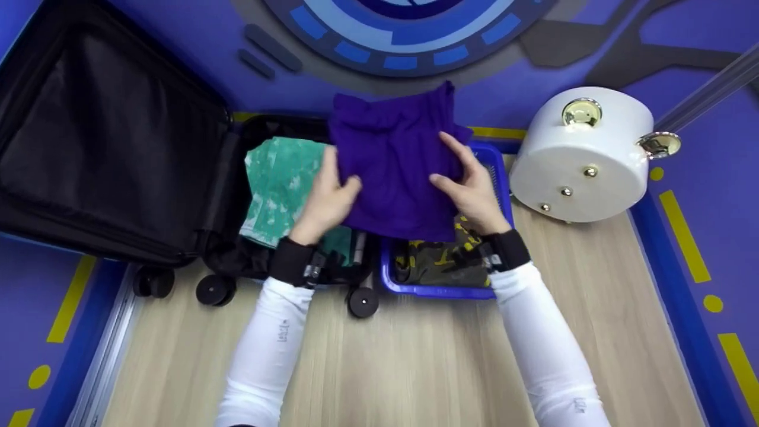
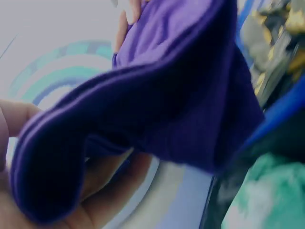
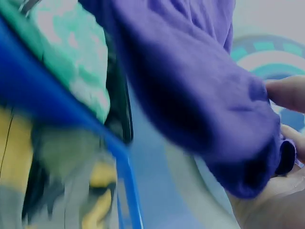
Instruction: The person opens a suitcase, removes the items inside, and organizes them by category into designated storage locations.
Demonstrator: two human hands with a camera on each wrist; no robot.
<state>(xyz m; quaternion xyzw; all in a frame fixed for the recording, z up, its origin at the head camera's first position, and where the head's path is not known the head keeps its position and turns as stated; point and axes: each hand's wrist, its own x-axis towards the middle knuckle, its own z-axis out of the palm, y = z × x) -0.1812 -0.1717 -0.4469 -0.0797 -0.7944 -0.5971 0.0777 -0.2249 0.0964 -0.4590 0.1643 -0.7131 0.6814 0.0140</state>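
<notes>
Before a blue wall (image 1: 195, 35), the head view shows left hand (image 1: 325, 201) and right hand (image 1: 472, 193) gripping a purple garment (image 1: 397, 172) that partly hides a blue basket (image 1: 442, 292); the left-wrist view crops the fingers (image 2: 119, 188), the right-wrist blurs camouflage cloth (image 3: 71, 167).

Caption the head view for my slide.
Both hands hold purple cloth over an open suitcase and a blue basket.

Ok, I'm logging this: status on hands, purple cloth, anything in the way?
Left hand, right hand: both gripping purple cloth. Cloth aloft, partly hiding blue basket in head view. No obstruction seen.
</notes>
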